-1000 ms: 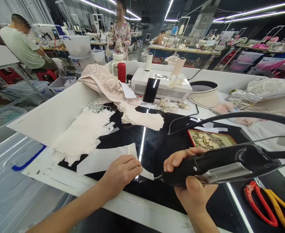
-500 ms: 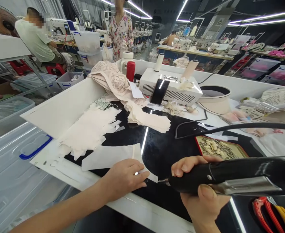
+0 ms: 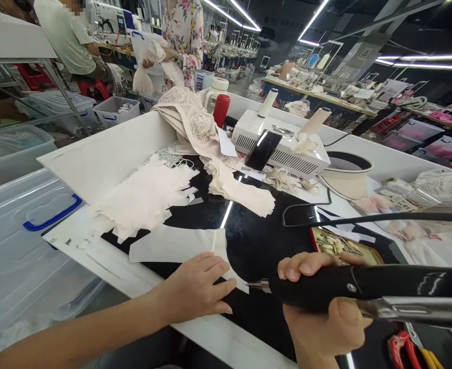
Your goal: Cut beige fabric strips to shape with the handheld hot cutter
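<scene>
right hand (image 3: 322,328) gripping black tool (image 3: 364,285) partly hides tray (image 3: 372,254); left hand (image 3: 199,287) lies spread on white, perhaps cloth, piece (image 3: 176,244).

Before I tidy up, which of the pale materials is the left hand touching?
The flat white sheet beneath the left hand; the ragged pile and the layered bundle lie farther off, untouched.

red bottle (image 3: 221,110) beside pale flask (image 3: 211,98) | dark phone (image 3: 263,150), tilted | person (image 3: 190,33) in floral clothing | blue-handled clear bin (image 3: 29,256)
</scene>
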The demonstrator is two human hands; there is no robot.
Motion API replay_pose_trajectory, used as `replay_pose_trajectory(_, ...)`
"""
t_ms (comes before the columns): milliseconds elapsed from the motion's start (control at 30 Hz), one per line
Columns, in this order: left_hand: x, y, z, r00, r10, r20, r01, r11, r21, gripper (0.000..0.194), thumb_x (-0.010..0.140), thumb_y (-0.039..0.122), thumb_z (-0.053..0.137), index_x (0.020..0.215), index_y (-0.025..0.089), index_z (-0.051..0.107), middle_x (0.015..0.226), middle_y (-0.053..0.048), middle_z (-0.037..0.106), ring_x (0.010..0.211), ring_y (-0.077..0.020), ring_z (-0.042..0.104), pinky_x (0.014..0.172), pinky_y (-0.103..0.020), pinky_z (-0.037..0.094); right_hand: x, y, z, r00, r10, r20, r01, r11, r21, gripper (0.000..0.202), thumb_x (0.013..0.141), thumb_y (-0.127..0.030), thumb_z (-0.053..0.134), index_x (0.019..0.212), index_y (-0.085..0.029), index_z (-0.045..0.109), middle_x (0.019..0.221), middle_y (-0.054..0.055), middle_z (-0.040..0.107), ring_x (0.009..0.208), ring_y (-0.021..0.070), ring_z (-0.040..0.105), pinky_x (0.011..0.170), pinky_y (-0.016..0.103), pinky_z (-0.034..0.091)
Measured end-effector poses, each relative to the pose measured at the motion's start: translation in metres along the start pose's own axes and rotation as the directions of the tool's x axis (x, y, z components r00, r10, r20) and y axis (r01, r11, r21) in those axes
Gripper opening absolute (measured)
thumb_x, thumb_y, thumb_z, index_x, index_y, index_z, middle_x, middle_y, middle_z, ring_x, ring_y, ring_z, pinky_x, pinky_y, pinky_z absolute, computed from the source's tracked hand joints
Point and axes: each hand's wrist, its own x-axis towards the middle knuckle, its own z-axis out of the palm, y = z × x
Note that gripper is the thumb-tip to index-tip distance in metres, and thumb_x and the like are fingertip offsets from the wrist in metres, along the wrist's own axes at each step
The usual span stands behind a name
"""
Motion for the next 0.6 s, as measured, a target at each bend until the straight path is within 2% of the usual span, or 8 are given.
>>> replay_pose_trajectory(267, 0.000, -0.001, 0.002, 1.000, -0.007, -0.008, 0.007, 0.999, -0.032, 0.056, 0.088, 0.054, 0.086, 0.122, 0.015, 0.067, 0.119, -0.014, 0.067, 0.110, -0.0289, 0.067, 0.104, -0.048, 0.058, 0.005, 0.014, 0.018, 1.000, -0.016, -0.006, 0.016, 1.000, 0.002, 0.044, 0.080, -0.045, 0.088, 0.111, -0.027, 0.062, 0.073, -0.007, 0.066, 0.055, 0.0150, 0.057, 0.052, 0.030, 0.054)
replay_pose_trajectory(600, 0.001, 0.002, -0.004, 0.999, -0.035, 0.008, 0.035, 0.998, -0.043, 0.052, 0.088, 0.050, 0.087, 0.122, 0.016, 0.068, 0.118, -0.012, 0.068, 0.109, -0.0280, 0.067, 0.106, -0.047, 0.058, 0.004, 0.018, 0.022, 1.000, -0.006, -0.001, 0.006, 1.000, -0.003, 0.039, 0.082, -0.039, 0.086, 0.111, -0.027, 0.062, 0.074, -0.006, 0.067, 0.057, 0.0154, 0.059, 0.053, 0.030, 0.054)
